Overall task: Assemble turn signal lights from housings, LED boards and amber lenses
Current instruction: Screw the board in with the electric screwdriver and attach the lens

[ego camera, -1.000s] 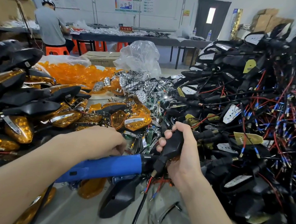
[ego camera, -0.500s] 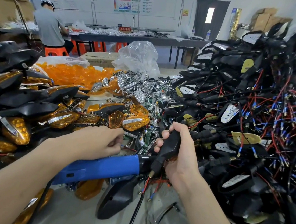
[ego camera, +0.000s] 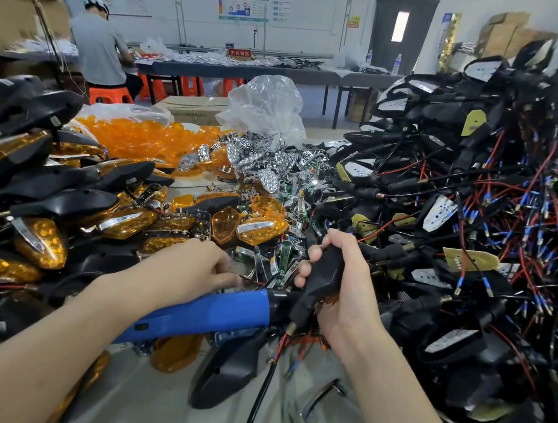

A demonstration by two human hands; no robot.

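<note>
My right hand grips a black turn signal housing upright, its stem and red and blue wires hanging below. A blue electric screwdriver lies under my left forearm, its black nose against the housing's lower end. My left hand lies over the screwdriver, fingertips reaching into small metal and board parts; whether they pinch anything is hidden. Loose amber lenses are heaped behind. Chrome reflectors lie mid-table.
Finished amber-and-black signals are stacked on the left. A tall tangle of wired black housings with LED boards fills the right. A loose housing and the tool's cable lie near me. A person sits at a far table.
My left hand's fingers have stretched forward from a curled pose into the small parts. The right hand and its housing have barely shifted.
</note>
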